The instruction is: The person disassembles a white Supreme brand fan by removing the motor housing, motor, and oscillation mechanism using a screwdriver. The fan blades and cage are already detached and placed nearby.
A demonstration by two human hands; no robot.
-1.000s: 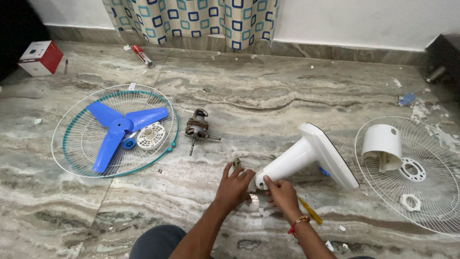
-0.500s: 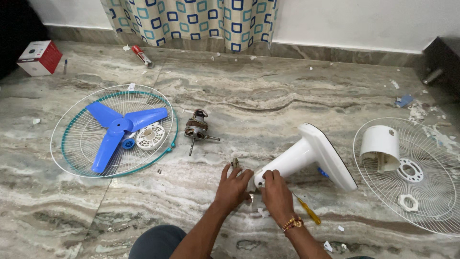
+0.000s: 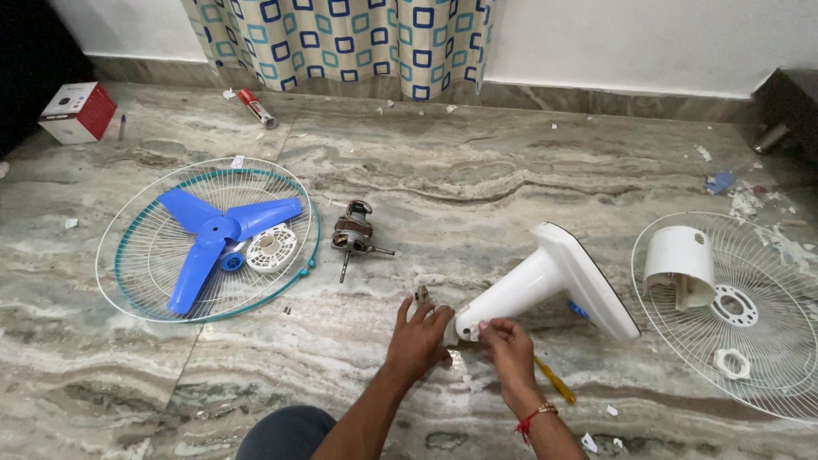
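A white fan stand and base (image 3: 558, 277) lies tilted on the marble floor. My left hand (image 3: 419, 339) grips the lower end of its neck, with a small metal part (image 3: 421, 296) just above my fingers. My right hand (image 3: 509, 345) pinches the same end from the right with its fingertips. A yellow-handled screwdriver (image 3: 555, 382) lies on the floor beside my right wrist.
A fan motor (image 3: 353, 234) lies left of centre. A wire guard with a blue blade (image 3: 223, 232) is at the left. Another guard (image 3: 758, 332) with a white motor cover (image 3: 679, 262) is at the right. A red-white box (image 3: 74, 112) sits far left, a curtain behind.
My right hand has shifted from on top of the neck end to its right side, fingers now pinching. The left hand has stayed put. The view moved slightly.
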